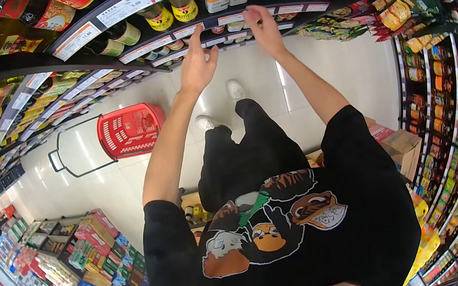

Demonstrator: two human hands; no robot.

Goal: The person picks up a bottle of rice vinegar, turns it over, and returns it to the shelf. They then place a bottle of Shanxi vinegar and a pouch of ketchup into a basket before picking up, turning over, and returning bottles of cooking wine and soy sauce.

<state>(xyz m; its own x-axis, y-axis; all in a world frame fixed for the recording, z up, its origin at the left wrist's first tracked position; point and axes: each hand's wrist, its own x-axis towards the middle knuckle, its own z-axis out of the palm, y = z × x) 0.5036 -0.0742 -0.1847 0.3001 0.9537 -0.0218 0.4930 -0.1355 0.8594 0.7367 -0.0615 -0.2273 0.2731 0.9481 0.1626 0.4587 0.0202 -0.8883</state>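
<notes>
Our left hand (pixel 197 68) and right hand (pixel 266 32), fingers loosely open, hold nothing near the yellow jars (pixel 184 11); a careless forward swipe could knock one over.

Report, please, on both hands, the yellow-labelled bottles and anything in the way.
Left hand and right hand empty, raised near price tags, contact unclear. Yellow-labelled bottles upright, not held. Red basket on floor at left, apart from both hands.

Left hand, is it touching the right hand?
Apart. The head view shows it: the left hand and right hand are well separated, with pale floor showing between them and no fingers meeting.
</notes>
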